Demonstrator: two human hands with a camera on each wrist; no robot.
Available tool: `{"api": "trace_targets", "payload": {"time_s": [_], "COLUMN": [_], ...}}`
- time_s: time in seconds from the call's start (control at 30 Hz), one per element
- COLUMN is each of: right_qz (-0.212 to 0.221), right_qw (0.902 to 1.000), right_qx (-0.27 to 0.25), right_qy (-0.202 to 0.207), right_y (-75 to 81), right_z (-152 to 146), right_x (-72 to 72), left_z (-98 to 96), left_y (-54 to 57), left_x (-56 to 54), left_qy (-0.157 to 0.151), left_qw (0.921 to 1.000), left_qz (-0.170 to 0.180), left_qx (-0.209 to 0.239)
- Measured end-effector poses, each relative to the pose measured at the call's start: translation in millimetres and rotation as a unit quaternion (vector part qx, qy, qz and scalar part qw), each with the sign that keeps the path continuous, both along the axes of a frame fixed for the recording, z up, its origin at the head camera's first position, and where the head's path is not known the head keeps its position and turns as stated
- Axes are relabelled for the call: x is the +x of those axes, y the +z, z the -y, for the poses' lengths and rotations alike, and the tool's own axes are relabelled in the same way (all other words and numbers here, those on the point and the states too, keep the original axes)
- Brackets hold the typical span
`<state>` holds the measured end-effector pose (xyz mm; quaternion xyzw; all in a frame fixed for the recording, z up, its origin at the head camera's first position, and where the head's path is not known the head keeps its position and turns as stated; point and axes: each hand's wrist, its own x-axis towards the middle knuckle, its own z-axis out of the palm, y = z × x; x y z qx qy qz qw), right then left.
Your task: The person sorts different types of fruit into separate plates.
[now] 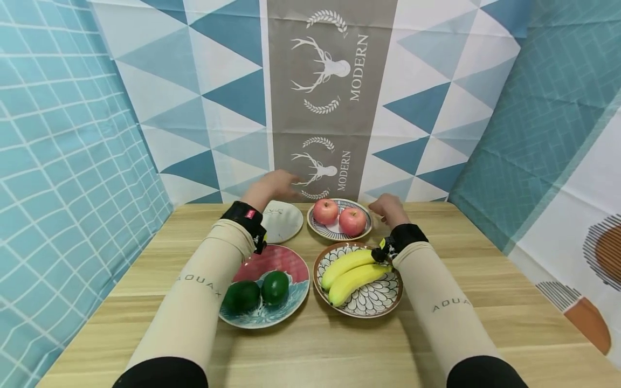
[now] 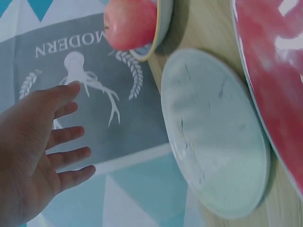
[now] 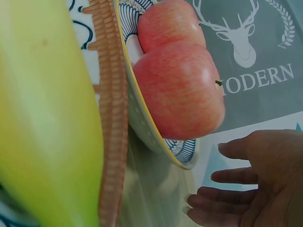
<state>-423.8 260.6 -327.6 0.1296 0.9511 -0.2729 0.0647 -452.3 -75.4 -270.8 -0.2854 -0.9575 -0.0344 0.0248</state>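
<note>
Two red apples [image 1: 339,216] lie in a small patterned oval bowl [image 1: 330,235] at the back of the table. Just right of that bowl is my right hand [image 1: 390,209], its fingers extended and apart from the apples in the right wrist view. My left hand [image 1: 274,186] hovers above a pale oval plate [image 1: 283,222]; in the left wrist view its fingers are spread and hold nothing. Below my right wrist, two yellow bananas [image 1: 350,275] rest in a brown-rimmed bowl [image 1: 375,315].
A red and blue plate [image 1: 264,323] with two dark green avocado-like fruits [image 1: 275,288] sits at front left, under my left forearm. The wooden table [image 1: 320,355] meets a patterned cloth backdrop [image 1: 315,108] behind the dishes. Tiled-pattern cloth [image 1: 63,161] hangs on the left.
</note>
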Motion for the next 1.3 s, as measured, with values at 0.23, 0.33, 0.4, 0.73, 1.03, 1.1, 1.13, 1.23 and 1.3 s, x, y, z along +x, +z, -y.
{"api": "trace_targets", "payload": {"time_s": [0.23,0.33,0.4,0.73,1.03,1.1,1.13,1.23,1.3], "right_qz": [-0.078,-0.134,-0.167,-0.221,-0.256,-0.260,-0.262,-0.269,-0.272], "right_qw": [0.9873,0.9799,0.9749,0.9651,0.9510,0.9478,0.9462,0.9419,0.9401], "right_qx": [0.119,0.126,0.126,0.120,0.137,0.143,0.146,0.151,0.152], "right_qy": [0.071,0.077,0.077,0.073,0.106,0.116,0.121,0.132,0.138], "right_y": [9.4,14.1,17.5,22.9,36.1,37.2,37.1,35.3,33.1], "right_z": [-9.8,-10.3,-9.6,-4.9,-2.1,-3.5,-4.3,-6.9,-8.1], "right_x": [9.2,11.1,11.8,23.2,44.8,50.1,52.6,60.1,64.7], "left_z": [23.3,32.4,38.9,80.8,104.4,107.6,108.9,112.6,115.1], "left_y": [7.9,13.2,16.8,16.2,12.7,12.6,12.5,10.9,8.2], "left_x": [8.3,14.6,18.6,34.0,52.0,56.4,58.7,65.8,70.0], "left_qy": [0.029,0.043,0.050,0.071,0.092,0.095,0.097,0.100,0.100], "left_qw": [0.9995,0.9990,0.9983,0.9933,0.9917,0.9914,0.9911,0.9905,0.9908], "left_qz": [-0.010,-0.016,-0.028,-0.091,-0.090,-0.090,-0.092,-0.094,-0.091], "left_qx": [-0.010,0.002,0.010,0.007,0.007,0.007,0.007,0.005,0.006]}}
